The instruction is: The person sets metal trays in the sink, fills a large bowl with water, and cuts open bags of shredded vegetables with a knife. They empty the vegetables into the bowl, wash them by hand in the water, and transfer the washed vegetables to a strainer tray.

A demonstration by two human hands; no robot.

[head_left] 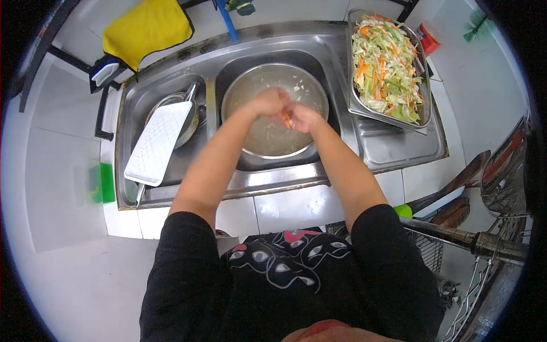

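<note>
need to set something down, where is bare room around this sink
Bare: the drainboard's near part, between the vegetable tray and sink edge; white tiles bordering that edge, between the forearms. Crowded: the middle basin, with left hand and right hand over the bowl, and the left basin, partly under a white board.

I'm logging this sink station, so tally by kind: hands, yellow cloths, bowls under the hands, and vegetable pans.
Left hand and right hand: 2
Yellow cloth: 1
Bowl under hands: 1
Vegetable pan: 1
Total: 5
</note>
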